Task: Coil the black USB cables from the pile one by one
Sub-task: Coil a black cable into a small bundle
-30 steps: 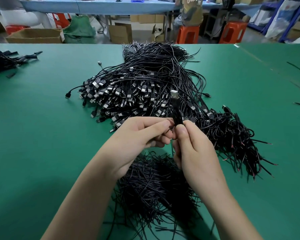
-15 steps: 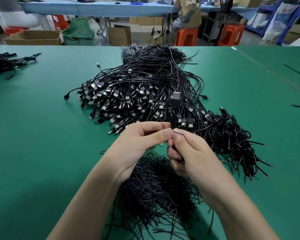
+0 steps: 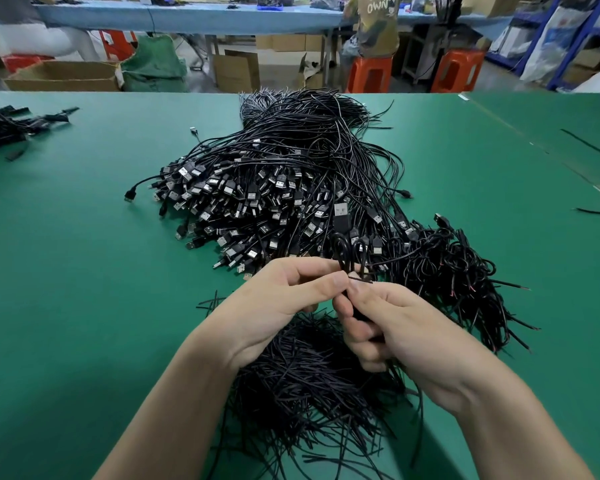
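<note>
Head view puts both hands at lower centre, above a heap of short black strands (image 3: pixel 309 372). The left hand (image 3: pixel 278 306) has its fingers (image 3: pixel 326 284) pinching the small loops of one black USB cable (image 3: pixel 343 245), whose plug (image 3: pixel 341 216) stands just above them in front of the pile (image 3: pixel 274 188). The right hand (image 3: pixel 409 337) has its fingers (image 3: pixel 349 308) curled round the loops' lower part, beside what looks like a thin strand. If either pinch slackens, the springy loops would likely pop open, and a loose end could snag the bundled cables (image 3: pixel 447 271) at right. Everything lies on a green bench (image 3: pixel 66 271). Beyond it, along the top of the frame, are cardboard boxes (image 3: pixel 63 76), orange stools (image 3: pixel 369 72), a blue table (image 3: pixel 187 17) and a seated person (image 3: pixel 371 26).
</note>
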`<state>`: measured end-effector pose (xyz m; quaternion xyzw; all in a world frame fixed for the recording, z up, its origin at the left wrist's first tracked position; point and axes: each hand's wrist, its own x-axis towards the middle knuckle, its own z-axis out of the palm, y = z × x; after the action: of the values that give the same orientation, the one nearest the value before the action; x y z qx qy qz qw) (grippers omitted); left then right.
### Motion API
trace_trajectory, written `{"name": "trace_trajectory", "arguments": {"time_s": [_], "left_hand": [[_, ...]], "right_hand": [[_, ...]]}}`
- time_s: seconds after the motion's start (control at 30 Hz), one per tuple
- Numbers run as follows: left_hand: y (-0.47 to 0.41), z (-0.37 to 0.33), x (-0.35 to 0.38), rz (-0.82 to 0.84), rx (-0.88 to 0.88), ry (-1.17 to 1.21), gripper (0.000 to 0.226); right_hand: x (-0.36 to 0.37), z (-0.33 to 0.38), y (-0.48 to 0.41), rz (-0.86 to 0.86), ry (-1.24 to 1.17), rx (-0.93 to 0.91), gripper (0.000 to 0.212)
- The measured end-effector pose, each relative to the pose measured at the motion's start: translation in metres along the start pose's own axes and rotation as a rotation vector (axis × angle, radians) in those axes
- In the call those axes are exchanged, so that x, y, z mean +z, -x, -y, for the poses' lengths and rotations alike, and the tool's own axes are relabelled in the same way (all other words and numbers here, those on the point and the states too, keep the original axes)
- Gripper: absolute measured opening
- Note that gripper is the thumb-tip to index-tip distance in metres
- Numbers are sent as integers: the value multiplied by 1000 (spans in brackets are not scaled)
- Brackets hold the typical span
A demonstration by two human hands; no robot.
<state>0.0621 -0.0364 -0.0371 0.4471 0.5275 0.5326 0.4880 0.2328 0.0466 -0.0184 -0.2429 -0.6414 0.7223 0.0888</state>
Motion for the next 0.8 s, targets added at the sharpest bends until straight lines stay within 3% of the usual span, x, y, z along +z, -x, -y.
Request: {"name": "trace_trajectory", "arguments": {"time_s": [0.17, 0.43, 0.53, 0.67, 0.8], "left_hand": [[3, 1, -3, 61, 28, 91, 12], [3, -4, -5, 49, 82, 94, 15], [4, -5, -7, 29, 81, 89, 17], [0, -4, -6, -40, 139, -5, 31], [-1, -5, 1, -85, 182, -33, 31]], "right_hand": [[-1, -2, -1, 171, -209, 25, 32], [0, -3, -1, 381, -673, 77, 20], [5, -4, -1, 297, -691, 58, 24], [14, -4, -2, 121, -586, -14, 25], [21, -2, -4, -6, -459, -60, 27]]}}
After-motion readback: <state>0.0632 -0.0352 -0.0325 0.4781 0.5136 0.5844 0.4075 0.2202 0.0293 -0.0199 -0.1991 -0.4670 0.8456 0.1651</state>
